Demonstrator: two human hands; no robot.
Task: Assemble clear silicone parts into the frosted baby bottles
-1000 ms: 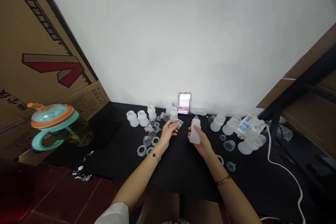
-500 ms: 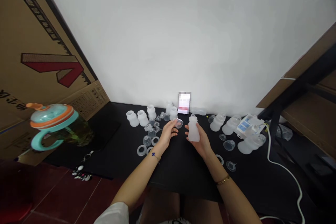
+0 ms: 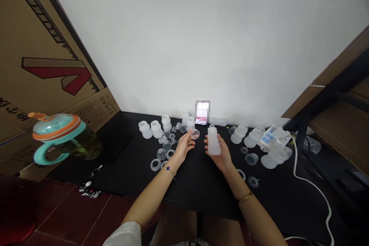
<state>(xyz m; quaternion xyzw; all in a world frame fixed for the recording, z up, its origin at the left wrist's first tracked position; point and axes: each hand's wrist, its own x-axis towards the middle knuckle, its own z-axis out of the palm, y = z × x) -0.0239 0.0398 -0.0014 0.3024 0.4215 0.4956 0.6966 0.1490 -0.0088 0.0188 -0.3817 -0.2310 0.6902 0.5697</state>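
Between the thumb and fingers of my left hand (image 3: 183, 147) is a clear bottle cap (image 3: 195, 134), its round opening turned partly toward me. My right hand (image 3: 221, 154) is wrapped round a frosted white baby bottle (image 3: 213, 142), held upright with a nipple (image 3: 212, 126) on top. The cap and the bottle are apart, side by side above the black table (image 3: 196, 184). Left of my left hand lie clear caps (image 3: 162, 154), nipples and white collar rings (image 3: 155, 165). Open bottle bodies (image 3: 157, 129) stand behind them.
A lit phone (image 3: 202, 112) leans against the wall. At right are capped bottles (image 3: 239, 134), a loose cap (image 3: 251, 159), a white labelled device (image 3: 273, 138) and its cable (image 3: 314, 186). A large teal-lidded jug (image 3: 65, 138) and a cardboard box (image 3: 52, 46) stand at left.
My left hand has tilted the clear cap so its round opening shows more. The bottle in my right hand has shifted very slightly to the right.
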